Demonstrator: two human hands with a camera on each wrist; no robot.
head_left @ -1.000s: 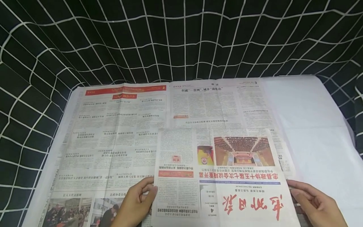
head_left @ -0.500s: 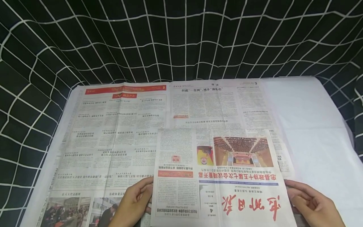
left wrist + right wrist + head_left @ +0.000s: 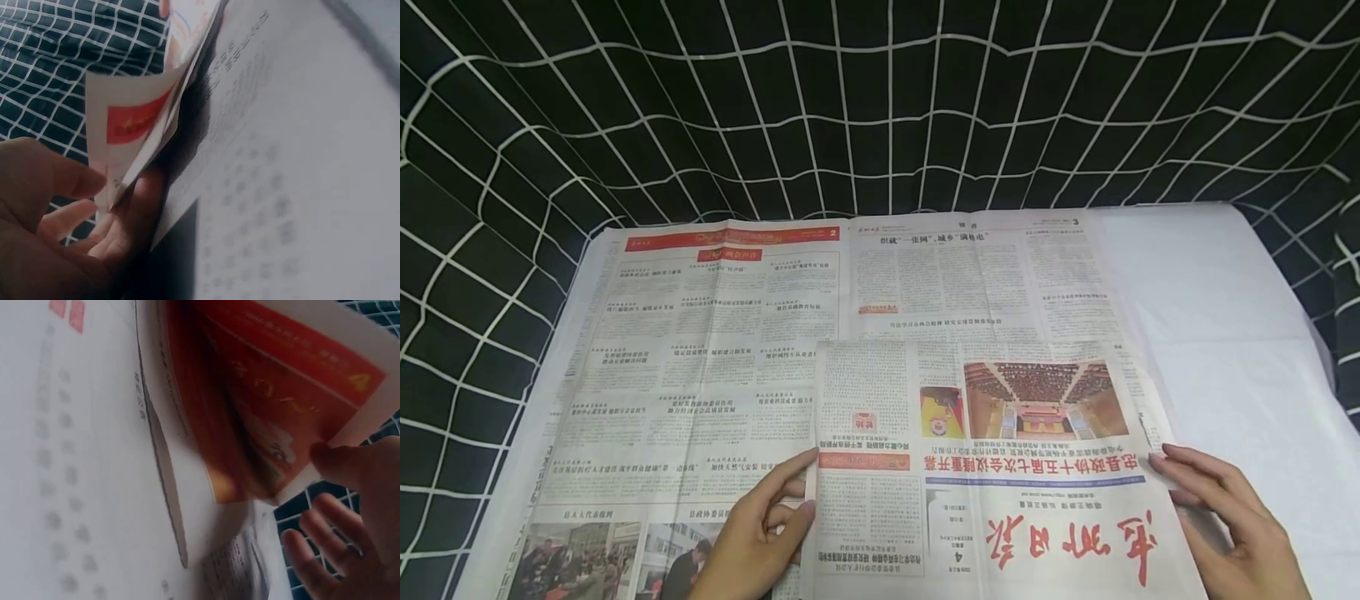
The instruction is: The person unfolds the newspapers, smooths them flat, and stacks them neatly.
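A folded newspaper (image 3: 992, 492) lies with its front page up and upside down to the head view, on top of a spread newspaper (image 3: 730, 367). My left hand (image 3: 760, 533) holds its left edge; in the left wrist view the thumb of that hand (image 3: 44, 231) rests on the folded sheets (image 3: 128, 115) and the fingers curl under them. At the right edge is my right hand (image 3: 1240, 533), its fingers extended. In the right wrist view, the thumb of this hand (image 3: 369, 494) touches a red inner page (image 3: 294, 394), while the other fingers are spread apart from the paper.
White covering (image 3: 1240, 358) shows on the right of the spread newspaper. Black cloth with a white grid (image 3: 880, 108) rises at the back and both sides. Pages 2 and 3 of the spread face up, with fold creases.
The fingers of both hands have loosened and straightened along the folded newspaper's edges, the right hand's more plainly. The folded newspaper has shifted slightly; the spread newspaper beneath stays put.
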